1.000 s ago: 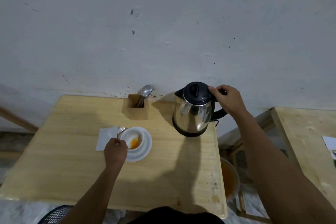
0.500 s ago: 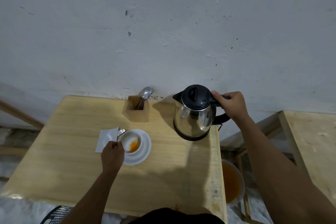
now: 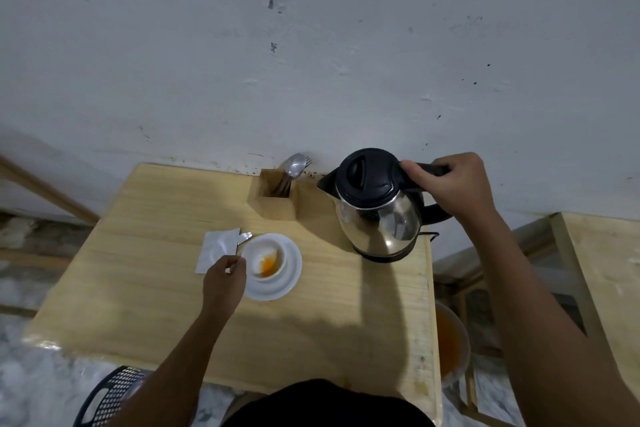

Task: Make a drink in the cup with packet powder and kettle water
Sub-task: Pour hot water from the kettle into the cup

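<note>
A small white cup [image 3: 260, 255] with orange powder at its bottom stands on a white saucer [image 3: 289, 270] on the wooden table [image 3: 145, 253]. My left hand [image 3: 225, 279] pinches the cup's handle at its left side. The torn white packet [image 3: 217, 249] lies flat just left of the saucer. At the back right stands a steel kettle [image 3: 379, 215] with a black lid, its spout pointing left. My right hand [image 3: 450, 184] is closed around its black handle. The kettle leans a little; I cannot tell whether its base is off the table.
A wooden cutlery holder [image 3: 277, 206] with spoons [image 3: 296, 165] stands against the wall, between cup and kettle. A second wooden table [image 3: 602, 270] is at the right. Below the gap sits a bowl of orange liquid [image 3: 450, 343]. A black basket [image 3: 110, 395] is on the floor, lower left.
My right hand has closed more fully on the kettle handle, and the kettle now leans slightly. My left hand stays at the cup's handle. The view has shifted a little.
</note>
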Tool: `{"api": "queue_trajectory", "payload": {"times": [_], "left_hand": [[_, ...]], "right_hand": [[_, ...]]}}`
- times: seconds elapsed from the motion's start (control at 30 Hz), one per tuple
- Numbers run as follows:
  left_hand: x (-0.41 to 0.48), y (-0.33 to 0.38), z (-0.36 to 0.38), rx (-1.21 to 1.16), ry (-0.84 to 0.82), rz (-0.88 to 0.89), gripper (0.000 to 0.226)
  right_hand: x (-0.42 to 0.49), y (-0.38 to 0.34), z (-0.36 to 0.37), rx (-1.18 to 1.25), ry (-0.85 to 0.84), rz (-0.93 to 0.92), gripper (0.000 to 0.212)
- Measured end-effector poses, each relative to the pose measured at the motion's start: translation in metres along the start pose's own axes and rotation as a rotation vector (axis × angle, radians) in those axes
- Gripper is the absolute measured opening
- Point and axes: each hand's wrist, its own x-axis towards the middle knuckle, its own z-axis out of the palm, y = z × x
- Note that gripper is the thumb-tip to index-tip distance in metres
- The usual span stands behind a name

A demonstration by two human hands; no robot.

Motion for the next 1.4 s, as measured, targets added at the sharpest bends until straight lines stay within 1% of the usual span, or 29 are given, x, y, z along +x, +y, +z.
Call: {"api": "queue_trajectory", "payload": {"times": [0.13, 0.23, 0.37, 0.57, 0.7, 0.87, 1.07, 1.4], "left_hand": [[0.004, -0.006, -0.009, -0.022, -0.064, -0.001, 0.018], [0.007, -0.011, -0.015, -0.045, -0.124, 0.055, 0.022], [0.01, -0.011, -0.021, -0.082, -0.189, 0.102, 0.022], [0.016, -0.013, -0.025, -0.136, -0.288, 0.096, 0.014], [0.023, -0.018, -0.026, -0.127, -0.335, 0.088, 0.016], [0.029, -0.02, -0.027, -0.141, -0.377, 0.075, 0.018], [0.033, -0.022, -0.029, -0.15, -0.404, 0.078, 0.016], [0.033, -0.022, -0.031, -0.182, -0.431, 0.095, 0.01]], "right_hand": [[-0.003, -0.046, 0.01, -0.182, -0.105, 0.006, 0.073], [-0.007, -0.071, 0.022, -0.303, -0.17, 0.014, 0.074], [-0.01, -0.1, 0.039, -0.418, -0.26, 0.024, 0.076], [-0.015, -0.131, 0.06, -0.566, -0.379, -0.003, 0.077], [-0.016, -0.143, 0.072, -0.644, -0.432, -0.005, 0.075], [-0.016, -0.148, 0.083, -0.702, -0.539, -0.041, 0.075], [-0.016, -0.156, 0.097, -0.774, -0.622, -0.047, 0.068], [-0.016, -0.156, 0.099, -0.788, -0.638, -0.019, 0.069]]}}
